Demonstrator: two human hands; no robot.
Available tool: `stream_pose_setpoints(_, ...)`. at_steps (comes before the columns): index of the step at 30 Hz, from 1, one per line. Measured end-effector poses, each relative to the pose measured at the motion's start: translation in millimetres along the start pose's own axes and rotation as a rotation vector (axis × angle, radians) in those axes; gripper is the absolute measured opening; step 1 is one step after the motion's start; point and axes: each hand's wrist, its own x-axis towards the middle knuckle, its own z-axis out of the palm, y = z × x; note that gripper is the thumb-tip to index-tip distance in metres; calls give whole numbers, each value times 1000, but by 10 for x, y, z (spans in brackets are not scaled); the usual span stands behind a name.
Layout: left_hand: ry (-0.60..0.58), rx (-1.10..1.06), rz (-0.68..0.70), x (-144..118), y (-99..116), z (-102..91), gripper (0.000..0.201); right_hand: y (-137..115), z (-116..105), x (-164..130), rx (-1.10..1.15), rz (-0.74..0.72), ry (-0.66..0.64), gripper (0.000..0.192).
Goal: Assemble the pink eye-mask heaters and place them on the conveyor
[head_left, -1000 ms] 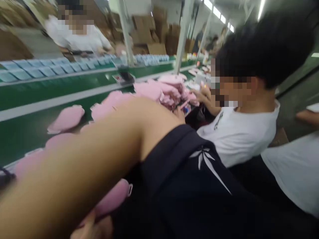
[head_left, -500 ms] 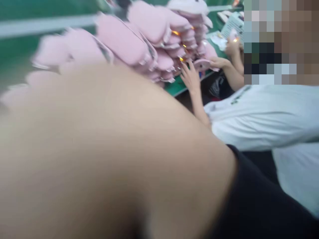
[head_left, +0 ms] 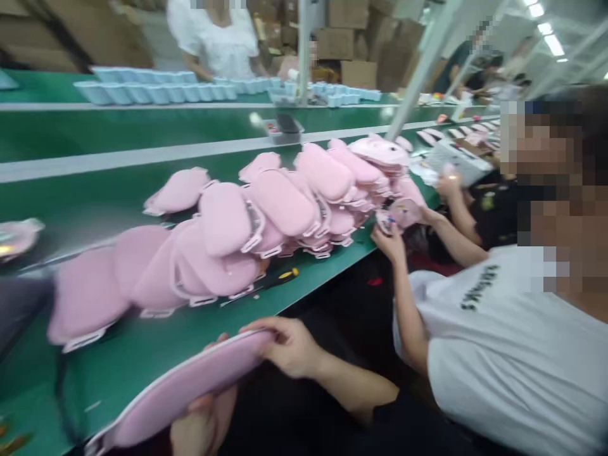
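A pink oval case with a pale rim (head_left: 175, 392) is held up on edge, tilted, over the front edge of the green table. My right hand (head_left: 292, 348) pinches its upper right end, thumb on the near face. Lower down, my left hand (head_left: 197, 424) grips its underside, partly cut off by the bottom of the picture. Fingertips also show over the case's far rim. Beyond it lies a long heap of similar pink cases (head_left: 282, 202), several with white handle-like loops. A screwdriver with a yellow and black handle (head_left: 287, 275) rests in front of the heap.
At right a co-worker in a white shirt (head_left: 503, 342) handles an opened pink case (head_left: 403, 212). Light-blue trays (head_left: 152, 94) line the far side of the table (head_left: 142, 136). A slanted post (head_left: 422, 63) rises behind the heap. A dark object (head_left: 21, 310) intrudes at left.
A blurred bare arm that filled the foreground is gone from there. The view has shifted, and both my hands now show, holding a pink case. The co-worker's case now appears opened.
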Motion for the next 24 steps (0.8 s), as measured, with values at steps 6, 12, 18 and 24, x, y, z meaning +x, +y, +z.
stream_pose_setpoints(6, -34, 221, 206, 339, 74, -625, 71, 155, -198, 319, 163, -48, -84, 43)
stream_pose_setpoints(12, -335, 1136, 542, 649, 1161, -751, 76, 101, -155, 601, -127, -423, 35, 48)
stream_pose_setpoints(18, -437, 1352, 713, 982, 1132, -567, 23, 242, 39, 738, -151, -475, -1, 49)
stream_pose_setpoints(24, -344, 1323, 676, 816, 867, -678, 23, 424, 207, 692, -62, -448, 112, 33)
